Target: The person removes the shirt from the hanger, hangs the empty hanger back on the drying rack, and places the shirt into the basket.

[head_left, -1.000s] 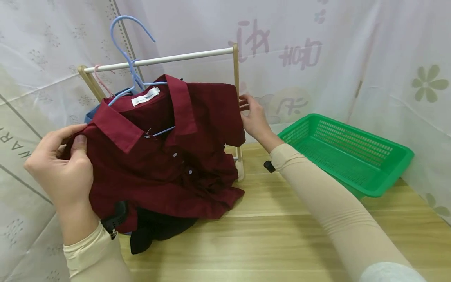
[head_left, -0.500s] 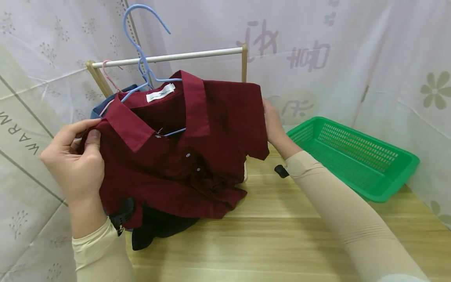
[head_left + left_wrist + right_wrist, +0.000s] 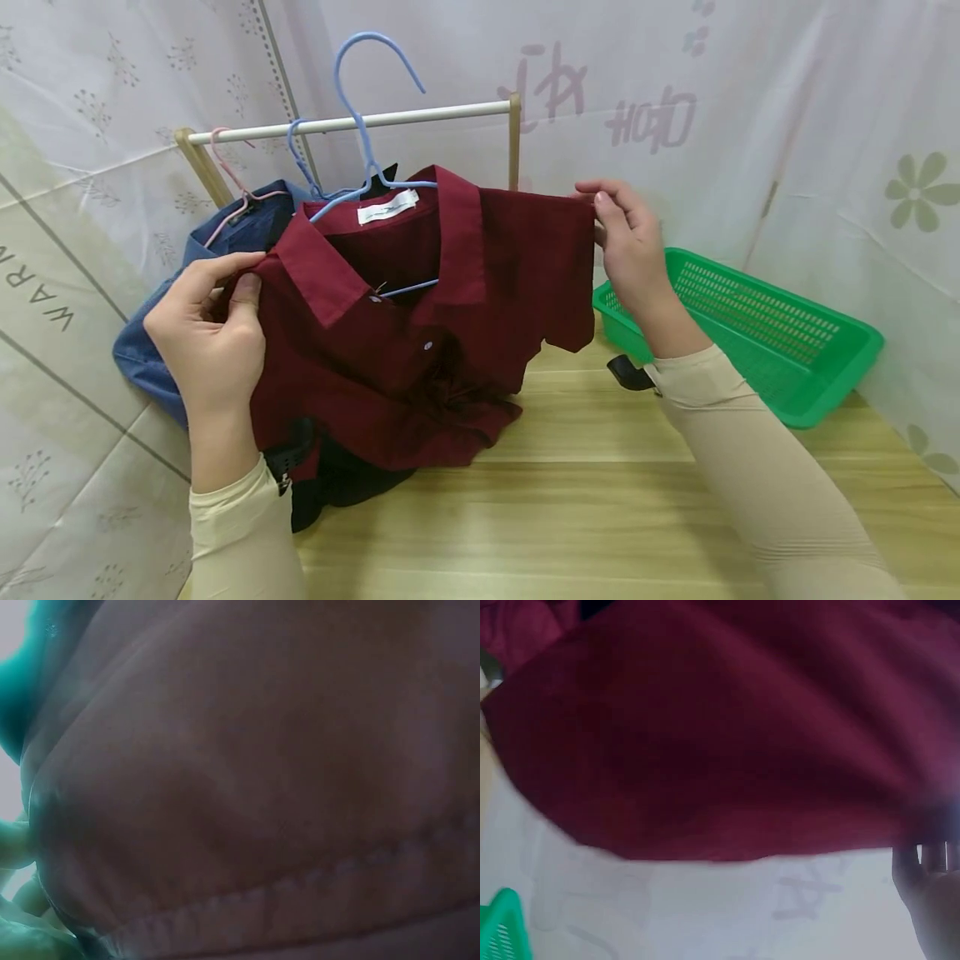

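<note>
A dark red short-sleeved shirt [image 3: 360,358] with a collar and white label hangs on a light blue hanger [image 3: 367,142], whose hook stands free in front of the rack's bar. My left hand [image 3: 213,325] pinches the shirt's shoulder at the left between thumb and fingers. At the far end of the other sleeve, my right hand [image 3: 630,242] pinches the sleeve's top edge. Shirt cloth [image 3: 247,765] fills most of the left wrist view. In the right wrist view the sleeve [image 3: 727,765] spreads wide, with the right hand [image 3: 934,892] at its lower right edge.
Behind the shirt stands a small rack with a white bar [image 3: 450,114] and wooden posts. A blue denim garment [image 3: 153,333] hangs there on a pink hanger [image 3: 228,171], beside another blue hanger [image 3: 297,154]. Black cloth [image 3: 360,483] lies below. A green basket [image 3: 855,358] sits right on the wooden table [image 3: 525,517].
Shirt, hanger and left hand have moved right, uncovering more of the denim garment. My right hand has come from behind the sleeve to its outer end, and the sleeve is drawn straighter.
</note>
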The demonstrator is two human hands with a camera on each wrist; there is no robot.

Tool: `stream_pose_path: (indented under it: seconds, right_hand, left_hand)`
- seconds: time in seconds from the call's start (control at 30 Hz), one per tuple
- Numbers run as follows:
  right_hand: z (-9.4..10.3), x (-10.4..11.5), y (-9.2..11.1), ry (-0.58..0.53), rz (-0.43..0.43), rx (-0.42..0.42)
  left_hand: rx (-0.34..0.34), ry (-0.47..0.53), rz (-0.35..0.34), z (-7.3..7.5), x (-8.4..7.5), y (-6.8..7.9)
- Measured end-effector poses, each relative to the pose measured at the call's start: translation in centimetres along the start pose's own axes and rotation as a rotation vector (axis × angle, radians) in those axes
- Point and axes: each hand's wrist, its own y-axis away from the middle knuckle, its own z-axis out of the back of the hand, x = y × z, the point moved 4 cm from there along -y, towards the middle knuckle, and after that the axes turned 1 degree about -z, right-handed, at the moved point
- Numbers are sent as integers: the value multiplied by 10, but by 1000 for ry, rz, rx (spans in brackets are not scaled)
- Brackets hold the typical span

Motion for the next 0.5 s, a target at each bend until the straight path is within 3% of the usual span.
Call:
stream_pose_path:
  seconds: [0.13,0.3,0.4,0.5]
  right_hand:
    - [1,20,11,99,158,12]
    - [0,34,26,361,375,9]
    - [3,40,37,498,442,-35]
    - [8,42,50,549,471,-78]
  left_hand:
    - [42,7,-26,-10,1,4]
    - [101,16,-49,-25,2,13]
    - [131,24,-48,-33,3,21]
    - [161,34,-47,-39,5,29]
